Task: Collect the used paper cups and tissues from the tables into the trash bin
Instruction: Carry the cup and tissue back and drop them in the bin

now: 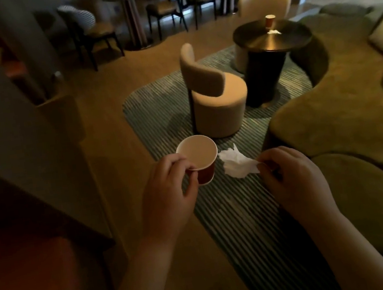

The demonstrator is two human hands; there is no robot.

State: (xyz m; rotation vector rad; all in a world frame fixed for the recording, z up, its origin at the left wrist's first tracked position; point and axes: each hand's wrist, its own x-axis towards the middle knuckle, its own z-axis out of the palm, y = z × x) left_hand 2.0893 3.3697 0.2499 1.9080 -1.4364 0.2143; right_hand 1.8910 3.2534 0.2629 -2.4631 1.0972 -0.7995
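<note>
The left hand [166,185] grips a light, crushable paper cup [200,159] by its wall just under the rim, while just right of it the right hand [292,179] pinches a limp tissue [237,164] by one corner.

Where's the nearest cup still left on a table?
Head view, upper right: the cup stands on the dark round table, beside a tissue, beyond the beige chair.
</note>
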